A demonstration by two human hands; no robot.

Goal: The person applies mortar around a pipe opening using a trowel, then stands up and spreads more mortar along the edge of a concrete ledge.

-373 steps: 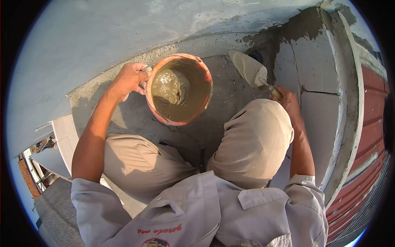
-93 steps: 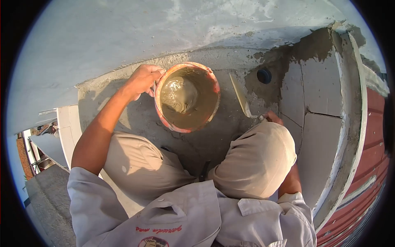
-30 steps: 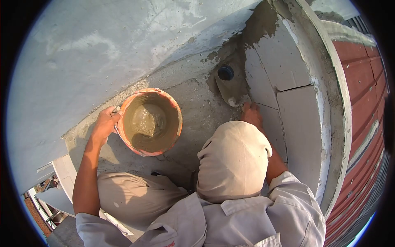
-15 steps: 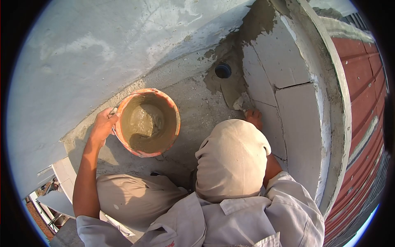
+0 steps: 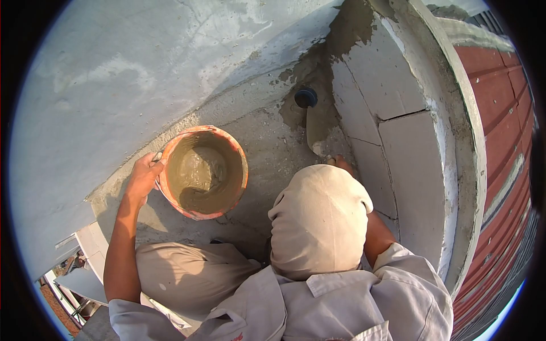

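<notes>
My left hand (image 5: 143, 177) is closed on the left rim of an orange bucket (image 5: 243, 187), whose inside is coated with grey mortar. Wet mortar (image 5: 200, 169) lies in its bottom. At the foot of the block wall, my right hand (image 5: 342, 163) is closed on a trowel (image 5: 316, 133), partly hidden behind my knee. The trowel's blade lies low over the wet mortar patch, its tip close to a dark blue pipe opening (image 5: 306, 97) in the floor corner.
A grey plastered wall (image 5: 125, 85) rises on the left. Pale blocks (image 5: 412, 165) form a low wall on the right, with a concrete ledge (image 5: 467, 153) along it. Beyond are red roof sheets (image 5: 506, 142). My bent knees (image 5: 321, 221) take up the near floor.
My right hand and the trowel have shifted slightly up and left, and more of the blade shows by the pipe. My left hand stays on the bucket.
</notes>
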